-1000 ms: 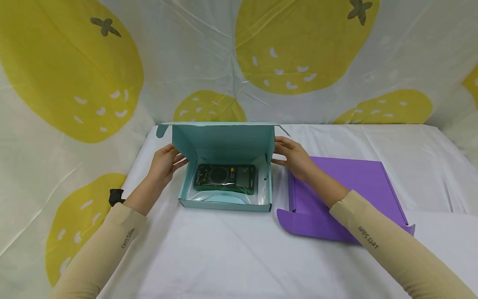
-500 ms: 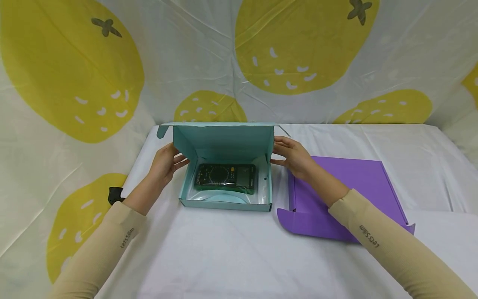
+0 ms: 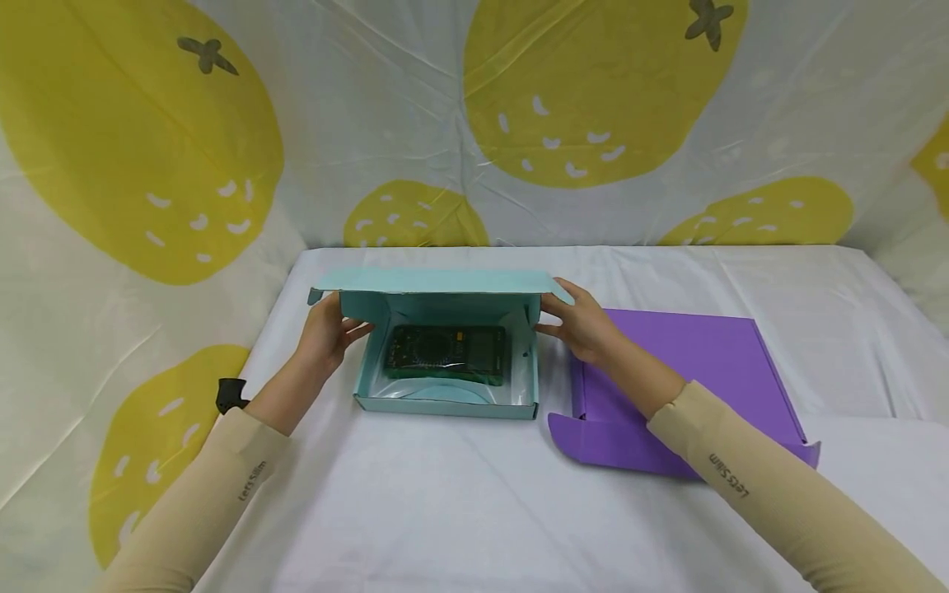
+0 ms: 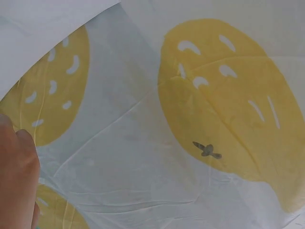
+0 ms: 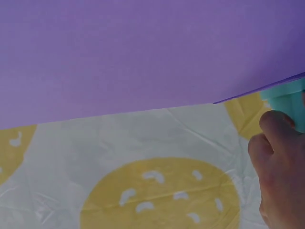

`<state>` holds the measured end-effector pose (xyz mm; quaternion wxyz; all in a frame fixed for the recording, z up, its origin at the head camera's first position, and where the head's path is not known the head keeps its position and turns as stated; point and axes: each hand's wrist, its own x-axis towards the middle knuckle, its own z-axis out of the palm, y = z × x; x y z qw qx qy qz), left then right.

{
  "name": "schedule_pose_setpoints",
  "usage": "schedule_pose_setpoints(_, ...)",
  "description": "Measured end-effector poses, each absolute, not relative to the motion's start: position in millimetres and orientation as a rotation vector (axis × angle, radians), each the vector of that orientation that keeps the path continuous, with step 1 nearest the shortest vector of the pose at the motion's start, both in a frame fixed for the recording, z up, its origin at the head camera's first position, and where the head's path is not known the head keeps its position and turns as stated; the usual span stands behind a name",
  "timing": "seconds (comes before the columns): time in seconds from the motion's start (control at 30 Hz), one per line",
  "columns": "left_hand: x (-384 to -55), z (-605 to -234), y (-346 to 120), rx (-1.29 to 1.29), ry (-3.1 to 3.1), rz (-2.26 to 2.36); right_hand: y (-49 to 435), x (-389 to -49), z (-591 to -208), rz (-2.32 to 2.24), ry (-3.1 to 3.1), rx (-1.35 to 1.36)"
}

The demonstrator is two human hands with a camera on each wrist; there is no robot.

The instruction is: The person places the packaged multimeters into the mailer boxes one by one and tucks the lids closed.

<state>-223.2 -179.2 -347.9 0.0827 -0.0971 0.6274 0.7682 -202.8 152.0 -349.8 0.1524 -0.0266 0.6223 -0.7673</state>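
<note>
In the head view a teal cardboard box (image 3: 448, 407) lies on the white cloth, its lid (image 3: 445, 281) tilted forward over the tray part. Inside sits a dark multimeter (image 3: 445, 354) in clear plastic wrapping. My left hand (image 3: 322, 333) holds the lid's left side, its upper fingertips hidden behind the lid. At the opposite side my right hand (image 3: 582, 321) holds the lid, partly covered by a corner flap. The right wrist view shows that hand's bent fingers beside the teal cardboard (image 5: 288, 107). Only part of the left hand (image 4: 19, 176) shows in the left wrist view.
A purple cardboard box (image 3: 689, 371) lies to the right under my right forearm, its front flap (image 3: 630, 445) sticking out toward me. Behind the table hangs a white curtain (image 3: 319, 123) with yellow fruit prints.
The lid of the teal box has tipped forward and down, so its pale top shows and the multimeter is more shaded. Both hands have followed it down slightly.
</note>
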Motion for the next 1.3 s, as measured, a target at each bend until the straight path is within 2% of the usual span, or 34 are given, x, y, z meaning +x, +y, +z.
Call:
schedule_pose_setpoints(0.37,-221,-343,-180,-0.25,1.912,2.151,154,-205,-343,-2.016,1.911,0.006)
schedule_pose_setpoints(0.5,-213,-336,-182,-0.149,1.934,2.07,154,-208,-342,-1.891,1.976,0.059)
schedule_pose_setpoints(0.8,-204,-330,-190,0.1,2.105,1.847,157,-209,-347,-1.843,1.989,-0.006)
schedule_pose_setpoints(1.3,-225,-364,-222,0.253,2.025,1.683,154,-210,-350,-1.822,2.01,-0.021)
